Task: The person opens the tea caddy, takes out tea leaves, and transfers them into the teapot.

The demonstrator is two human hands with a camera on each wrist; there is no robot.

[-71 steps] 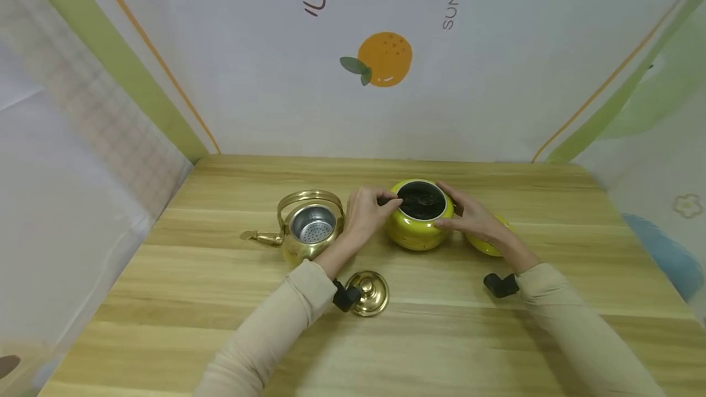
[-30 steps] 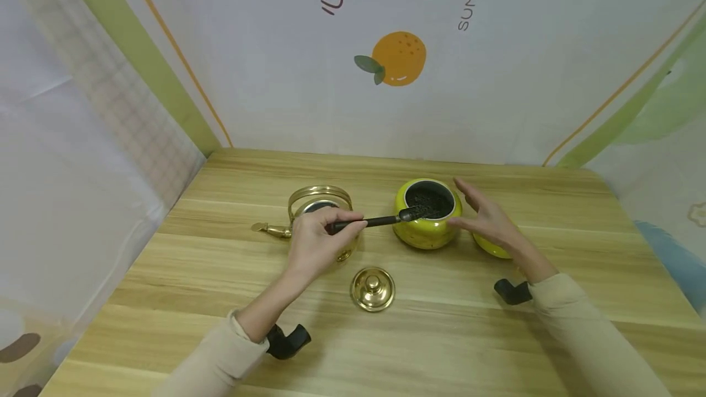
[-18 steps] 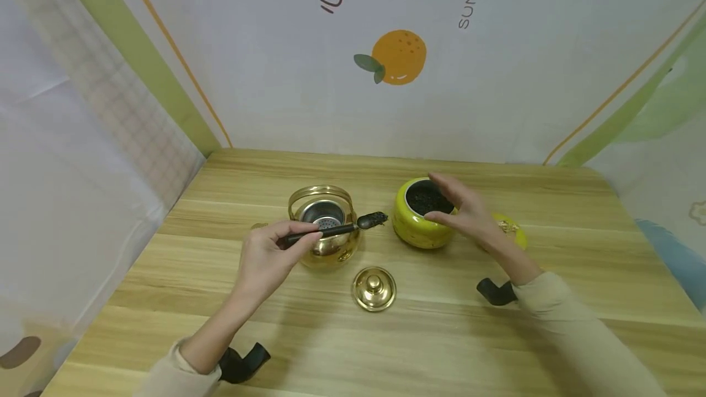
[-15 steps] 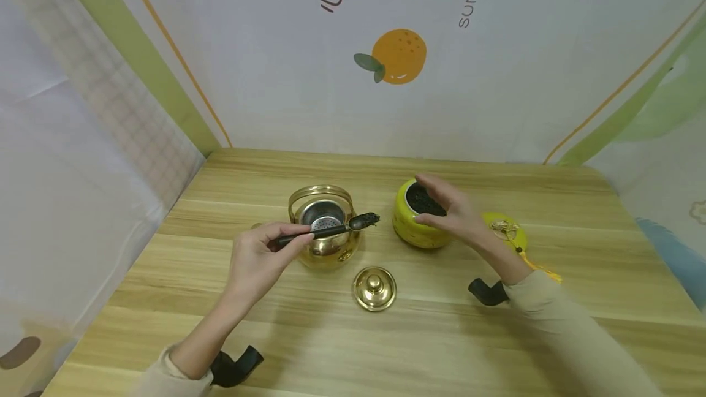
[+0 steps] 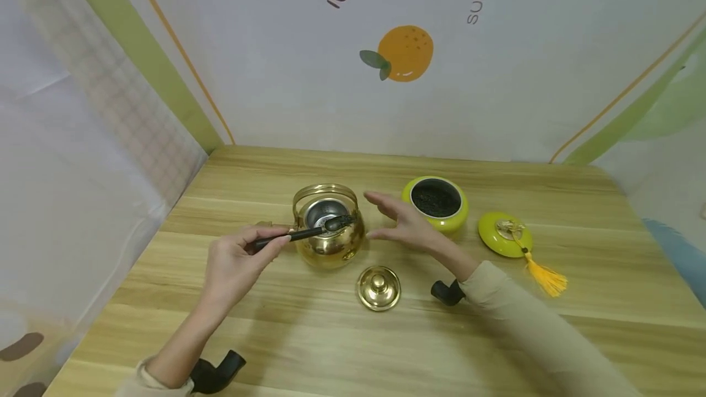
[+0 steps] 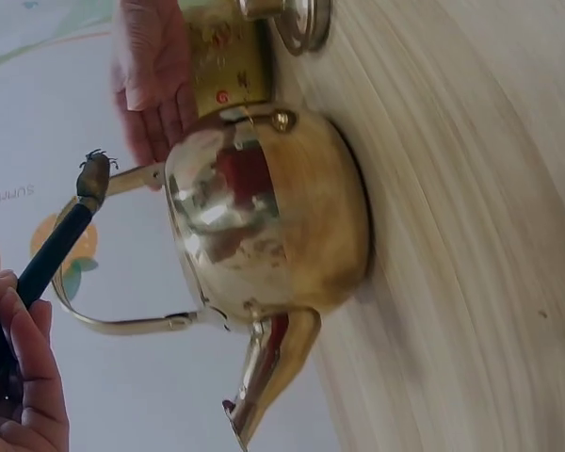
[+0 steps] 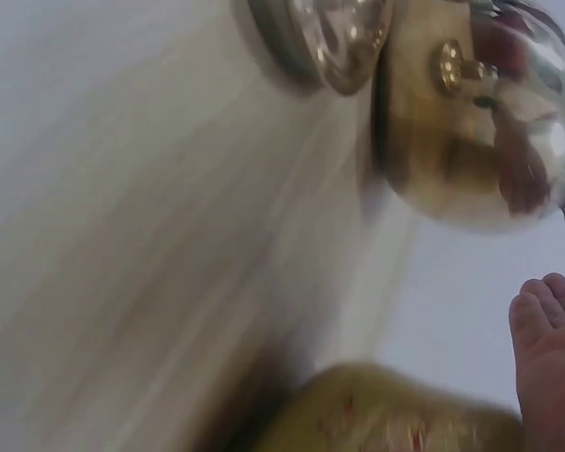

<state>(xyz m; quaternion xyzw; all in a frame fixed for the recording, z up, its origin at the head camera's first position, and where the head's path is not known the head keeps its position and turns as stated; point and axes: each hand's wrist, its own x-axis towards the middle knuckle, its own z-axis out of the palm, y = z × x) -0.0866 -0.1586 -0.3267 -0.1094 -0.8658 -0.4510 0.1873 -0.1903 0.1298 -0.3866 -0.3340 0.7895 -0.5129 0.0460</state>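
Note:
My left hand (image 5: 234, 265) pinches the black handle of a small scoop (image 5: 309, 233). Dark tea leaves (image 6: 96, 158) sit heaped on the scoop's tip, which is over the mouth of a brass teapot (image 5: 331, 250). Inside the teapot shows a perforated metal strainer (image 5: 325, 212). My right hand (image 5: 405, 225) is held with fingers spread, between the teapot and a yellow jar (image 5: 449, 224), and holds nothing. The jar stands uncovered with dark leaves inside. In the left wrist view the teapot's arched handle is upright and the scoop shows in front of it.
The brass teapot lid (image 5: 379, 290) lies on the wooden table (image 5: 342, 348) in front of the teapot. A yellow jar lid (image 5: 499, 241) with an orange tassel (image 5: 546, 274) lies right of the jar. A printed cloth (image 5: 309, 90) hangs behind the table.
My left hand has lifted the scoop with tea leaves out of the jar and brought it left over the teapot. My right hand has left the jar and moved left toward the teapot.

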